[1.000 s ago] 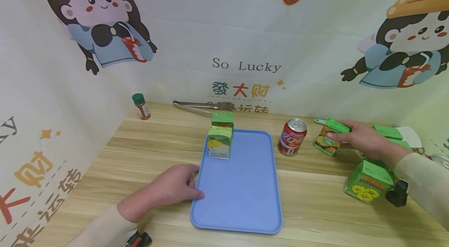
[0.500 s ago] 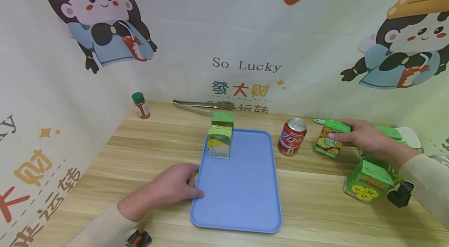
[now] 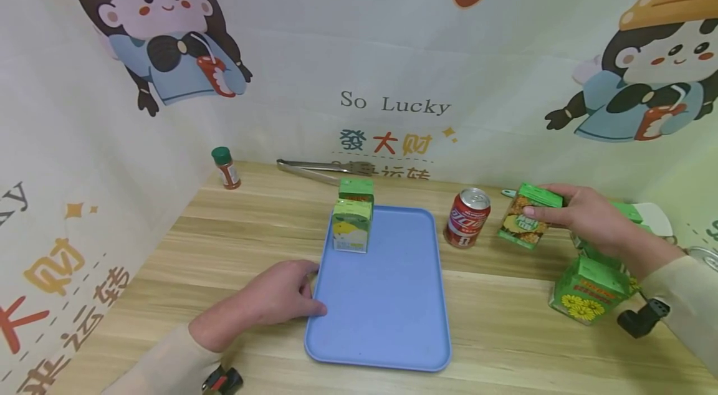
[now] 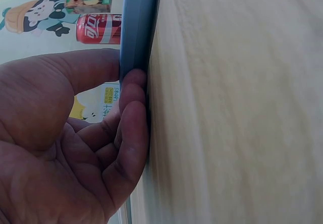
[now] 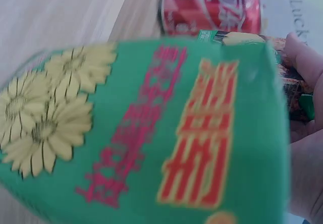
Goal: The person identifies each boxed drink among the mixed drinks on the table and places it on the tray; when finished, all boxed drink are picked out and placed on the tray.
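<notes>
My left hand [image 3: 280, 295] holds the left rim of the blue tray [image 3: 387, 314]. In the left wrist view its thumb lies on one side of the rim and the curled fingers on the other. Two drink cartons stand at the tray's back left corner: a light green one with yellow fruit [image 3: 351, 233] in front of a darker green one [image 3: 356, 189]. On the right, my right hand [image 3: 589, 217] grips a green drink carton with a pineapple-like picture [image 3: 527, 220], slightly tilted, thumb across its front. A red cola can [image 3: 468, 218] stands between that carton and the tray.
A green carton with yellow flowers [image 3: 589, 292] stands near my right forearm, and other green cartons sit partly hidden behind that arm. Metal tongs [image 3: 314, 168] lie along the back wall. A green-capped spice jar [image 3: 226, 169] is at the back left.
The pineapple carton has risen slightly and tipped a little in my right hand. My left hand and the tray have stayed in place.
</notes>
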A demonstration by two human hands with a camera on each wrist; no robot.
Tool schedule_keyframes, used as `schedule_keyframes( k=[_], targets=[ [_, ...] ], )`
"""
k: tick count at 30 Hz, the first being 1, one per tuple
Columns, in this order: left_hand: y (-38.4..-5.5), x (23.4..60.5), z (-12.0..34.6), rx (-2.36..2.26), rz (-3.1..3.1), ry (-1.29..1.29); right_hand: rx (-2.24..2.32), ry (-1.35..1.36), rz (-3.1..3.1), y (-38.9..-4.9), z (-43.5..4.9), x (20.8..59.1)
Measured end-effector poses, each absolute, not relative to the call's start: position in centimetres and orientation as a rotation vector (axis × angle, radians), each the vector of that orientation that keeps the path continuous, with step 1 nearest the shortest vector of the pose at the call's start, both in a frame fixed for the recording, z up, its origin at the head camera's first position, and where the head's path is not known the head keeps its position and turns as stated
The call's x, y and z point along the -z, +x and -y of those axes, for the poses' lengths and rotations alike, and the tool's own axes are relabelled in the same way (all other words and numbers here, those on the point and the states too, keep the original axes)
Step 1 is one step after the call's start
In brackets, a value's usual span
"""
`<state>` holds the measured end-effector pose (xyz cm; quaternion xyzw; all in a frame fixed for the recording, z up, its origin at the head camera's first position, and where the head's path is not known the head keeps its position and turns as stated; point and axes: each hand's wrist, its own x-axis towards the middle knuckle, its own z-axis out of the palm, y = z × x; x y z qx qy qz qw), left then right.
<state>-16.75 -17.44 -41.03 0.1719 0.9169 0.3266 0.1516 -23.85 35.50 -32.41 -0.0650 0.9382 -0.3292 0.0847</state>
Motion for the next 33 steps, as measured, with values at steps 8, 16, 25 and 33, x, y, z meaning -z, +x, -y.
schedule_keyframes(
  k=[8,16,25,33],
  targets=[
    [-16.8,41.0,17.4,-0.925,-2.636,0.499,0.959,-0.219,-2.858,-22.3,-34.2,31.3],
    [-16.8,41.0,17.4,-0.922,-2.637,0.502,1.037,-0.27,-2.851,-21.0,-32.4,30.8],
    [-16.8,41.0,17.4,-0.919,-2.635,0.508,1.058,-0.337,-2.848,-20.3,-29.7,31.2],
    [-16.8,41.0,17.4,-0.917,-2.645,0.523,1.2,-0.398,-2.739,-20.3,-27.4,32.0]
  ],
)
